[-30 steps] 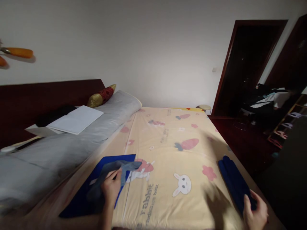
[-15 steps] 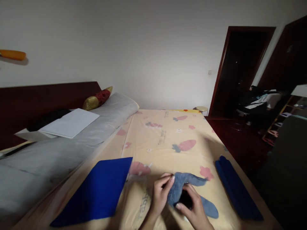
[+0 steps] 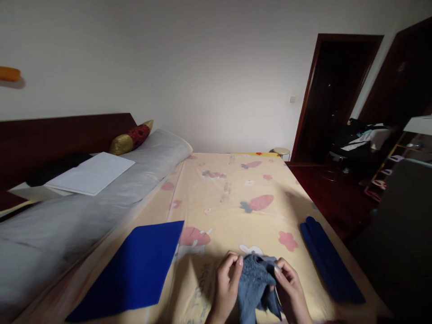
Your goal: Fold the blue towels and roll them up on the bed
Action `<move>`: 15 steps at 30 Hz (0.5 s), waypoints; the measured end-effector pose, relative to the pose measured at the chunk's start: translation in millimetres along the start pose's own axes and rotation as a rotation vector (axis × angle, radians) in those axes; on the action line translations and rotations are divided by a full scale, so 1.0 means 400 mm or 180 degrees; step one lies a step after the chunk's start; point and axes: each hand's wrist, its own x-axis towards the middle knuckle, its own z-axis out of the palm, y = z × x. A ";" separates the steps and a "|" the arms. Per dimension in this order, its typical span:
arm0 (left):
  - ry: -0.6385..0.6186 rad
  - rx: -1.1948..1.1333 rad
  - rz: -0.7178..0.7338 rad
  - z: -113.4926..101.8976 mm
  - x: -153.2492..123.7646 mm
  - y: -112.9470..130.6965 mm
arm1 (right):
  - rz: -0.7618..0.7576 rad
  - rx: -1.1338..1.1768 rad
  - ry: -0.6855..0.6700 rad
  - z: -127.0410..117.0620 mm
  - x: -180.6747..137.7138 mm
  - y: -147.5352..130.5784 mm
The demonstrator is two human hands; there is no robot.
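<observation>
A pair of grey-blue socks (image 3: 252, 283), bunched at the top with a fuzzy-looking surface, hangs between my two hands low in the view. My left hand (image 3: 227, 285) pinches the upper left edge between thumb and fingers. On the other side, my right hand (image 3: 290, 285) grips the upper right edge, thumb toward me. The lower ends droop and run off the bottom of the view. Some of the fingers are hidden behind the fabric.
The bed has a cream patterned sheet (image 3: 222, 207). A flat blue sheet (image 3: 135, 265) lies left, and a folded dark blue cloth (image 3: 330, 261) lies near the right edge. A grey bolster (image 3: 145, 171) runs along the headboard (image 3: 67, 130), with a white board (image 3: 94, 173) on it.
My right hand has moved from the sock opening to the upper right edge. The socks have turned, and their ends, which pointed right, now hang down. The view has shifted slightly.
</observation>
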 end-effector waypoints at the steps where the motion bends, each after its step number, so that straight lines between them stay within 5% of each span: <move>1: 0.0021 -0.0011 0.0009 -0.009 0.002 0.002 | -0.0123 -0.0079 0.0113 -0.006 0.002 -0.005; 5: -0.0769 -0.0400 0.0280 -0.045 0.002 0.004 | -0.0665 -0.0747 0.0595 -0.027 -0.001 -0.016; 8: -0.1716 -0.0919 0.0169 -0.048 -0.008 -0.009 | -0.0782 -0.0583 0.0266 -0.028 -0.007 -0.018; 15: -0.1894 -0.0657 -0.0056 -0.055 -0.001 -0.071 | -0.0072 -0.0968 -0.0009 -0.044 0.014 -0.043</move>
